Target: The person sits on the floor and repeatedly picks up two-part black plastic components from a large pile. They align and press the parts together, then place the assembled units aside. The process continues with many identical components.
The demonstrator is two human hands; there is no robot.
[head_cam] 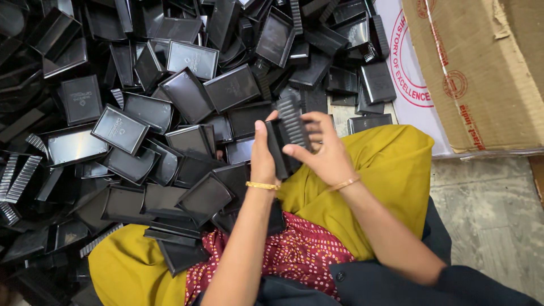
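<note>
My left hand (263, 153) grips a black rectangular plastic tray (279, 150) held on edge in front of me. My right hand (322, 150) pinches a black ribbed plastic strip (292, 120) between thumb and fingers and holds it against the top of that tray. Both wrists wear thin gold bangles. The hands hover above my lap, over mustard-yellow fabric (391, 170) and a red dotted cloth (294, 252).
A large heap of black plastic trays (187, 93) and ribbed strips (22, 178) fills the left and top of the view, spilling onto my knee. A cardboard box (481, 68) with a white printed flap stands at the upper right. Grey stone floor (487, 221) lies at the right.
</note>
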